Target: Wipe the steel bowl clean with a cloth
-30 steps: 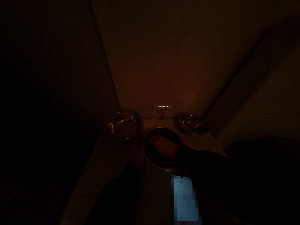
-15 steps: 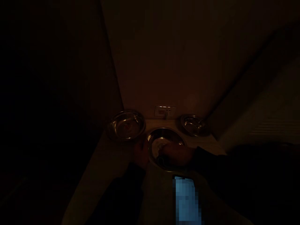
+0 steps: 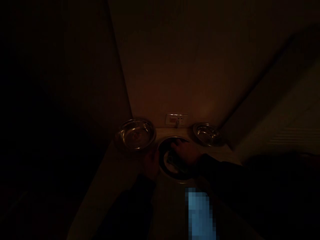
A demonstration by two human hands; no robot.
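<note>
In dim light, a round metal bowl (image 3: pixel 163 141) stands on the table in front of me. My left hand (image 3: pixel 151 163) is closed at its left rim. My right hand (image 3: pixel 186 151) reaches over the bowl's right side, fingers bent down into it. Beneath those fingers is a dark, slightly greenish shape (image 3: pixel 172 159), too dim to name. Whatever the right fingers hold is hidden. Both forearms are in dark sleeves.
A larger metal dish (image 3: pixel 125 141) with a small reddish bit inside stands at the back left. Another metal dish (image 3: pixel 208 135) is at the back right. A lit phone (image 3: pixel 201 213) lies in front. A wall socket (image 3: pixel 176 119) is behind the bowl.
My right hand has moved up and away from me inside the bowl, showing more of the dark shape under it. My left hand stays at the rim.
</note>
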